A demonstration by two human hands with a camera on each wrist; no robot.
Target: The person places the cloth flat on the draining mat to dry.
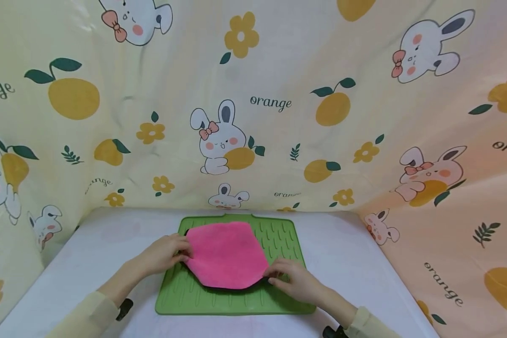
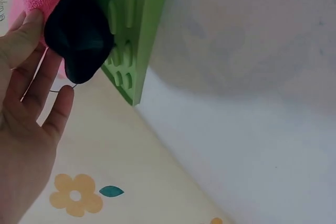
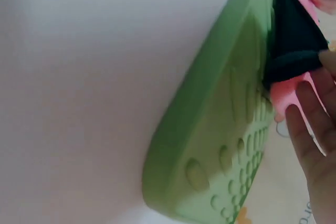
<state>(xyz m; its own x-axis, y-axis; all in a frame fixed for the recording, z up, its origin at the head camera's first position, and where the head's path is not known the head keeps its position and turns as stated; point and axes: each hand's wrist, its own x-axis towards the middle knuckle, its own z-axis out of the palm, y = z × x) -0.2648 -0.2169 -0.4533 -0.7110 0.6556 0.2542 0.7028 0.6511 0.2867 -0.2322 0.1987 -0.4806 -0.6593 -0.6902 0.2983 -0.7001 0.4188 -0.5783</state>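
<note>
A bright pink cloth (image 1: 228,256) lies over the green ridged mat (image 1: 279,300), with a black fabric layer (image 3: 296,32) showing along its lower edge. My left hand (image 1: 165,256) pinches the cloth's left edge. In the left wrist view the thumb presses the fuzzy pink side, other fingers are behind it, and a black fold (image 2: 81,35) hangs beside them. At the lower right corner my right hand (image 1: 293,279) pinches the edge where pink and black meet. Its remaining fingers (image 3: 310,103) stretch out loosely in the right wrist view. What lies beneath the cloth is hidden.
The mat rests on a white tabletop (image 1: 122,234). A curtain (image 1: 279,141) printed with rabbits and oranges rises behind and on both sides. Black wrist straps (image 1: 124,310) sit below each sleeve cuff.
</note>
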